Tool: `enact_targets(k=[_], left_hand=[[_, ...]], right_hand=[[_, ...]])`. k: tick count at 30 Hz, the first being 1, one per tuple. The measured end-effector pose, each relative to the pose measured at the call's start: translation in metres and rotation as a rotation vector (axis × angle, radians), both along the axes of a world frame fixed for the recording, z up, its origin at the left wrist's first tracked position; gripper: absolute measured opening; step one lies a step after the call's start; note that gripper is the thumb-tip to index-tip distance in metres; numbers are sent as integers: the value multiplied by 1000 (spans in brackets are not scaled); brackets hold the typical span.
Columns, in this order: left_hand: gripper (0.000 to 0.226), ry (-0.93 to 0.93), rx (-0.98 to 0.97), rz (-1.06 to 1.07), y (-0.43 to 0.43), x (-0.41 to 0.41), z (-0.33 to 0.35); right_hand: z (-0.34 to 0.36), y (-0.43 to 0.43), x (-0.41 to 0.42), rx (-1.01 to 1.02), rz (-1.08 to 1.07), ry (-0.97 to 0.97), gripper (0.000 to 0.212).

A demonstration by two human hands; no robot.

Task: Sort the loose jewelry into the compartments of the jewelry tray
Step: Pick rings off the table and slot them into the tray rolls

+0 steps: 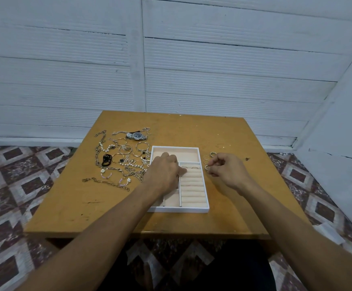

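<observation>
A white jewelry tray point(204, 209) with peach lining sits mid-table; its right side is a column of ring rolls point(193, 189), with two rings showing in the top slots. My left hand point(166, 171) lies over the tray's left compartments, fingertips pressing at the upper ring rolls; I cannot tell if it holds anything. My right hand point(226, 170) hovers just right of the tray, pinching a small ring point(207, 168). Several more loose rings point(209, 156) lie beside it. A pile of chains, pearl pieces, hoops and a steel watch point(136, 135) lies left of the tray.
The tan wooden table point(223, 217) stands against a white panelled wall. A long chain bracelet point(105, 182) lies nearest the front of the pile. Patterned floor tiles surround the table.
</observation>
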State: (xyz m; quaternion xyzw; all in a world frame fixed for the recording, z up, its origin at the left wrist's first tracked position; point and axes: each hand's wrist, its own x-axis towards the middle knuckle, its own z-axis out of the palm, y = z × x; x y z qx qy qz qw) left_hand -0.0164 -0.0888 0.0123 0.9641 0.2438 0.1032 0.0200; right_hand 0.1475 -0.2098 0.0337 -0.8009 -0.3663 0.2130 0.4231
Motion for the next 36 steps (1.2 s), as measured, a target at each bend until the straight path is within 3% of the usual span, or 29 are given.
enact_targets(k=[13, 18, 25, 36], left_hand=[[32, -144, -171, 98, 5, -13, 2], [30, -172, -177, 100, 6, -19, 0], [28, -215, -175, 83, 5, -21, -1], [26, -216, -195, 75, 4, -18, -1]], right_hand=[[-11, 18, -18, -11, 116, -310, 25], [-13, 23, -26, 1, 173, -419, 13], [-20, 26, -29, -26, 204, -610, 13], [-25, 27, -27, -82, 215, -669, 15]])
